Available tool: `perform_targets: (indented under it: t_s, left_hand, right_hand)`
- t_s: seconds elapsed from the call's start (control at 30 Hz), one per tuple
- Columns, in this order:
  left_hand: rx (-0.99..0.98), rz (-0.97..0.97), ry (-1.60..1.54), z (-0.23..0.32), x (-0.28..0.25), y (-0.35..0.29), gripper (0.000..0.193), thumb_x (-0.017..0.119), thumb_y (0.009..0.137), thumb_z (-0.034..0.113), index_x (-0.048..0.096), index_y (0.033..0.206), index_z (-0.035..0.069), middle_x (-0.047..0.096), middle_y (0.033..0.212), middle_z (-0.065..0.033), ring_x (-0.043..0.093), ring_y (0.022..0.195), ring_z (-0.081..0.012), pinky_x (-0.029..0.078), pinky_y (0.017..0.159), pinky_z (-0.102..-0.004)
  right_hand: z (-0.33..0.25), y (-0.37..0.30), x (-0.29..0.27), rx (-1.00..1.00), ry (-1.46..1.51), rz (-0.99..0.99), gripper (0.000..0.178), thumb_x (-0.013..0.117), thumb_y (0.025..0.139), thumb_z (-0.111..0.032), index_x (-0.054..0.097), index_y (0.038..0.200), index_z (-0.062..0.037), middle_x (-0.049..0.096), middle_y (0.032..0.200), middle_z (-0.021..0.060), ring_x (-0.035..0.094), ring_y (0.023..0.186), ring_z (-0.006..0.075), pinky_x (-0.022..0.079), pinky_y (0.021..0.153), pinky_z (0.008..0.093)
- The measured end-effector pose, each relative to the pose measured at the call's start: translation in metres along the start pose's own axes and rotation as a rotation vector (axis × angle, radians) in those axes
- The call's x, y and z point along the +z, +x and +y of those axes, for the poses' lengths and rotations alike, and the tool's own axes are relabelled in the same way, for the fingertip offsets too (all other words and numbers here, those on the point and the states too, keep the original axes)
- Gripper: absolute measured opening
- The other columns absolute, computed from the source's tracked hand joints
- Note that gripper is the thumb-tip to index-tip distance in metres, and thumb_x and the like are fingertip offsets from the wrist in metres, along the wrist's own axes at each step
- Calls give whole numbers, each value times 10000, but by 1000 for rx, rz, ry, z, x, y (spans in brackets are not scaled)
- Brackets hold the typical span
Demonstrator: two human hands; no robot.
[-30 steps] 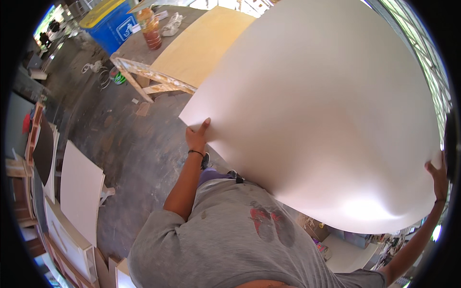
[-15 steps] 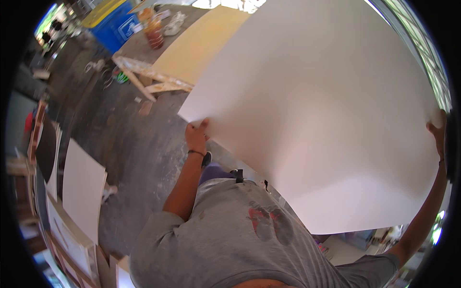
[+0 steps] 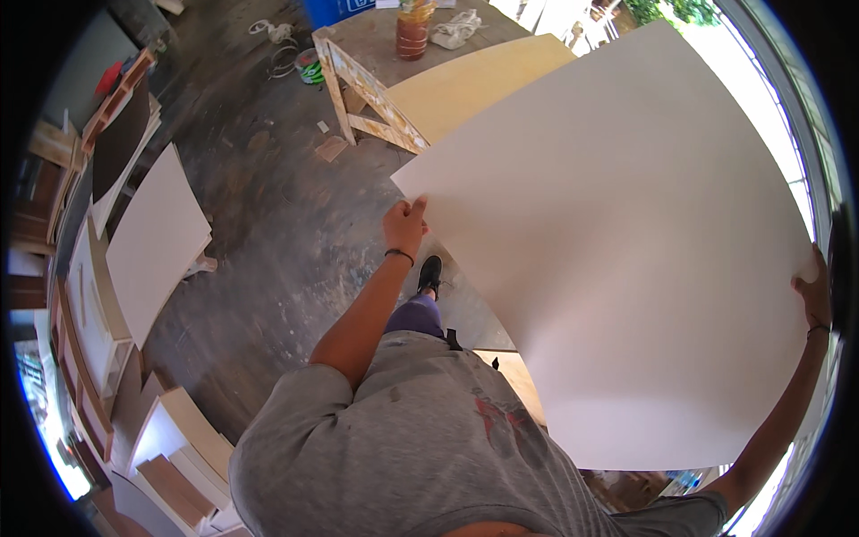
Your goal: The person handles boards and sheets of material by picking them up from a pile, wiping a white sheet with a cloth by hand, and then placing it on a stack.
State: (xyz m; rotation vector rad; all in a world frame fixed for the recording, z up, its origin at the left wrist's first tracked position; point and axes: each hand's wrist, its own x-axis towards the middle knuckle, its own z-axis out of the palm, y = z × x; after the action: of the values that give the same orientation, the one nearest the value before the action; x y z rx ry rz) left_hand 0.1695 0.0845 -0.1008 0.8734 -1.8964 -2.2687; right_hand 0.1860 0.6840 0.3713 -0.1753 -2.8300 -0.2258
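Observation:
A large white sheet or board (image 3: pixel 626 242) spans the middle and right of the view, held in front of my body. My left hand (image 3: pixel 406 225) grips its left edge near a corner, with the thumb on the face turned to me. At the far right, my right hand (image 3: pixel 812 291) holds the opposite edge, thumb on the face and fingers mostly hidden behind. Beyond the sheet, a yellowish panel (image 3: pixel 474 85) lies on a wooden worktable (image 3: pixel 371 89), partly covered by the sheet.
On the worktable stand a jar of reddish-brown liquid (image 3: pixel 412 31) and a crumpled whitish cloth (image 3: pixel 457 29). A green roll (image 3: pixel 310 67) and a cord (image 3: pixel 277 40) lie on the floor. White panels (image 3: pixel 161 242) and wooden frames (image 3: pixel 85 394) line the left side. A barred window (image 3: pixel 792 116) is at right.
My view has turned, so the worktable and left-hand panels sit elsewhere in the picture. Both hands keep hold of the white sheet, and a shoe now shows below its left edge.

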Motion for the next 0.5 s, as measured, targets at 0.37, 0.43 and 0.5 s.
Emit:
perform_targets:
  t_s: [0.37, 0.43, 0.5]
  left_hand:
    - [74, 295, -9, 61, 45, 133, 376, 751, 691, 253, 544, 904, 23, 533, 637, -65, 539, 455, -162, 446, 416, -300]
    - [109, 365, 76, 51, 40, 170, 394, 761, 657, 290, 563, 876, 29, 577, 689, -95, 577, 550, -206, 474, 511, -337]
    - [112, 393, 123, 44, 43, 200, 408, 766, 630, 322, 580, 855, 37, 611, 749, -120, 601, 650, -244, 484, 604, -363]
  right_hand:
    - [31, 235, 46, -266, -142, -98, 724, 597, 637, 1, 390, 1330, -24, 533, 1225, 146, 508, 1120, 222, 414, 931, 306]
    - [2, 263, 63, -217, -61, -183, 726, 601, 641, -22, 386, 1334, -34, 548, 1201, 150, 514, 1109, 217, 421, 917, 308]
    - [-11, 285, 77, -217, -111, -157, 727, 599, 648, -39, 379, 1340, -47, 563, 1170, 151, 522, 1097, 216, 425, 908, 314]
